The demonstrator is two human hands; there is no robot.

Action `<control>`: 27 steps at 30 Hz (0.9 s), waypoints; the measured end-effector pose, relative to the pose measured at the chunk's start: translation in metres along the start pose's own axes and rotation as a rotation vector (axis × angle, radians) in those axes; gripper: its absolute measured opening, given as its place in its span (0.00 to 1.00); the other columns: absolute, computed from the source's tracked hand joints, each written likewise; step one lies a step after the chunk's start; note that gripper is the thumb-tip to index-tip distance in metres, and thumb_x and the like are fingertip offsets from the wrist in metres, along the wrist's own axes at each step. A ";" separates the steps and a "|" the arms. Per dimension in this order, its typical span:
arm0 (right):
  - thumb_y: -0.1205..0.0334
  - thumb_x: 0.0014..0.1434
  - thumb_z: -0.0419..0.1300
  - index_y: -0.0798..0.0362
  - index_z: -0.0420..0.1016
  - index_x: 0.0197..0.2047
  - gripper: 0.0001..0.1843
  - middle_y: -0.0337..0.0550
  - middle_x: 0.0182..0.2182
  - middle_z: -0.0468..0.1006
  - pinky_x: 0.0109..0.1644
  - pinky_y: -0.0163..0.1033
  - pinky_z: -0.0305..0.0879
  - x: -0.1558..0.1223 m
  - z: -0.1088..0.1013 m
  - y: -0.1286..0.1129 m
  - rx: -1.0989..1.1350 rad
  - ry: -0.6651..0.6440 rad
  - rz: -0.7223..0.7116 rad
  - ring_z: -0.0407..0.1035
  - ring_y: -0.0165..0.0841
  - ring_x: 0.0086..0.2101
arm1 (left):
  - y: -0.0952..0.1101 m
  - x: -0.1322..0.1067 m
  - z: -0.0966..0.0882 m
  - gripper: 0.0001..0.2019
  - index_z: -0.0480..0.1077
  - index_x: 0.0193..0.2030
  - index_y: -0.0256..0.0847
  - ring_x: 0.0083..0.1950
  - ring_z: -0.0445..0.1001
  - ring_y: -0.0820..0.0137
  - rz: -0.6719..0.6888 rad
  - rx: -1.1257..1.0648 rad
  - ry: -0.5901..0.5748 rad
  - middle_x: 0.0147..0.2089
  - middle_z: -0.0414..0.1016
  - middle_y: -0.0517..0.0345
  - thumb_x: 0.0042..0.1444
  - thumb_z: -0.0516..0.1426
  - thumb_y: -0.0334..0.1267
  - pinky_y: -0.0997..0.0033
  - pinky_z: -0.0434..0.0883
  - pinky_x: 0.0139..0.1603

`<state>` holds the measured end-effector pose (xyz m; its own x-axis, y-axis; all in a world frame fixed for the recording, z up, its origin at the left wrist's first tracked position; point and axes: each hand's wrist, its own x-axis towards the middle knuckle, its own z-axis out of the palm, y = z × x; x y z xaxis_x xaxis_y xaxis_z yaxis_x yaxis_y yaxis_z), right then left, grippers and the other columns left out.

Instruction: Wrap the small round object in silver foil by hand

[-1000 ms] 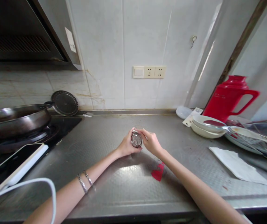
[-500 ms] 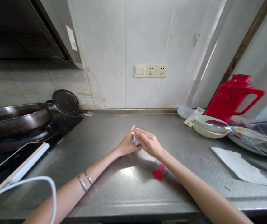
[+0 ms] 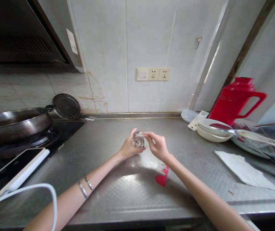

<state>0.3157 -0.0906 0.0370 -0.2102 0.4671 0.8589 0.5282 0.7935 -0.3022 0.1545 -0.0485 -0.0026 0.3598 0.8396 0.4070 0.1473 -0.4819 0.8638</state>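
A small, clear, glass-like container (image 3: 138, 141) with a patterned, shiny wall sits in the grip of my left hand (image 3: 128, 147), above the middle of the steel counter. The thumb lies along its near side and the fingers curl round its left. At the container's upper part, my right hand (image 3: 158, 146) pinches a thin, whitish strip (image 3: 141, 135); what exactly it is cannot be made out. On the counter below, near my right wrist, lies a torn red scrap (image 3: 162, 178).
At left are a pan (image 3: 19, 125) on the stove and a phone (image 3: 10, 171) with a white cable (image 3: 38, 185). A red thermos (image 3: 233, 101), stacked bowls (image 3: 212, 136) and a white paper sheet (image 3: 244, 170) occupy the right. Wall sockets (image 3: 153, 74) face me.
My right hand has drawn back to the right from over the container, uncovering more of it, and its fingers now pinch the whitish strip. My left hand keeps its hold.
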 end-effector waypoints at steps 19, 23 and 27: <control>0.63 0.63 0.52 0.50 0.76 0.45 0.13 0.42 0.38 0.82 0.41 0.35 0.71 -0.001 0.004 0.015 0.119 -0.144 0.170 0.77 0.34 0.37 | 0.003 -0.007 0.010 0.50 0.48 0.65 0.37 0.48 0.73 0.61 0.023 0.058 -0.047 0.52 0.71 0.48 0.35 0.68 0.37 0.61 0.69 0.51; 0.64 0.64 0.50 0.49 0.75 0.48 0.14 0.43 0.42 0.80 0.44 0.37 0.72 -0.001 0.003 0.015 0.069 -0.121 0.067 0.76 0.34 0.41 | 0.001 -0.005 0.010 0.50 0.48 0.65 0.39 0.48 0.73 0.62 -0.005 0.038 -0.001 0.52 0.72 0.49 0.35 0.68 0.38 0.61 0.69 0.51; 0.67 0.64 0.49 0.50 0.73 0.49 0.15 0.45 0.43 0.80 0.48 0.39 0.72 -0.001 0.001 0.012 0.030 -0.121 -0.049 0.75 0.34 0.44 | -0.004 -0.001 0.008 0.51 0.48 0.65 0.37 0.50 0.72 0.61 -0.007 0.008 0.022 0.52 0.72 0.47 0.35 0.68 0.39 0.59 0.68 0.53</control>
<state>0.3215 -0.0809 0.0320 -0.3339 0.4700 0.8171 0.4906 0.8268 -0.2750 0.1609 -0.0498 -0.0090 0.3382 0.8482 0.4077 0.1567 -0.4780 0.8643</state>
